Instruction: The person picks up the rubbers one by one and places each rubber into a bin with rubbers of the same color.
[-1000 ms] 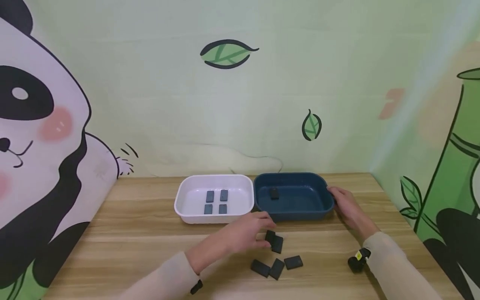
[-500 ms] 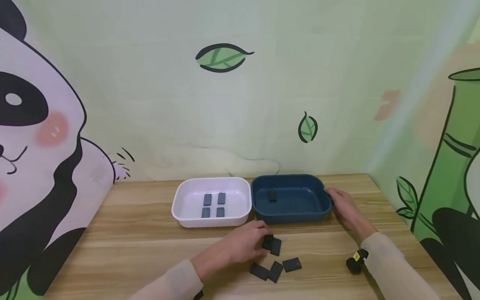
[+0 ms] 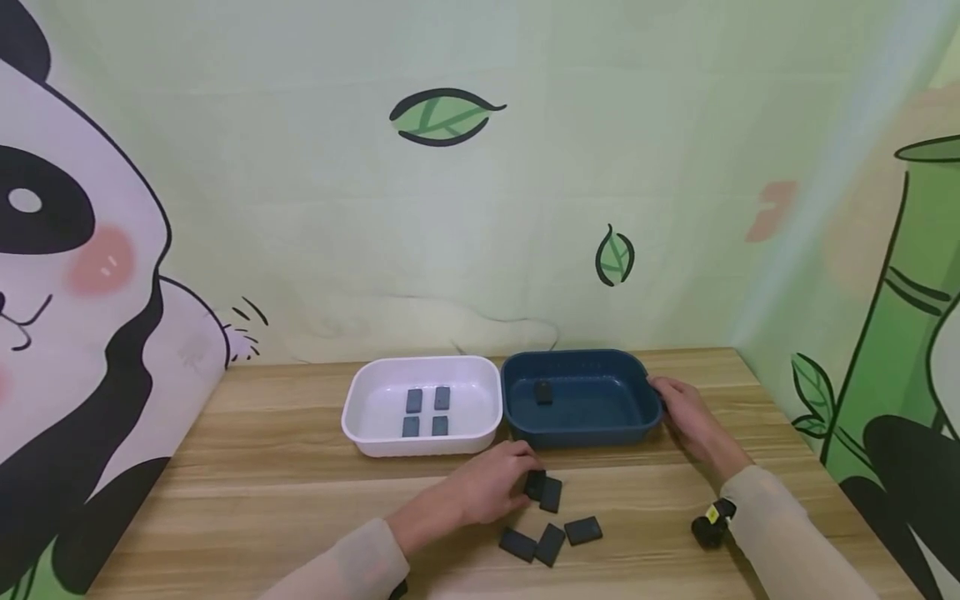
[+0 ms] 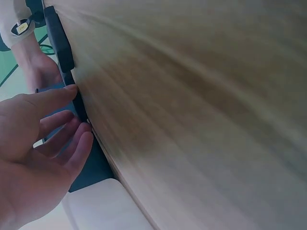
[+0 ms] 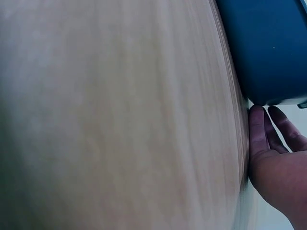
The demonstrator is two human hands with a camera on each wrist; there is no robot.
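Observation:
My left hand (image 3: 491, 483) is low over the table, pinching a black rectangular tile (image 3: 535, 485) between thumb and fingers. A second black tile (image 3: 551, 495) lies against it. In the left wrist view, the thumb and fingertips stand on either side of the held tile (image 4: 80, 106). At the right end of the dark blue tray (image 3: 581, 437), my right hand (image 3: 692, 414) rests its fingers. Those fingers (image 5: 258, 125) look nearly straight against the tray's end wall in the right wrist view. One dark tile (image 3: 543, 392) lies inside that tray.
A white tray (image 3: 427, 447) stands left of the blue one, side by side, with several tiles (image 3: 442, 398) in two rows. Nearer the front of the wooden table (image 3: 300, 492) lie three more black tiles (image 3: 551, 545). A printed cloth (image 3: 510, 217) hangs behind.
My left hand has come down onto the black tile, and its thumb and fingers have closed in on it. The right hand stays at the blue tray; the head view has shifted slightly.

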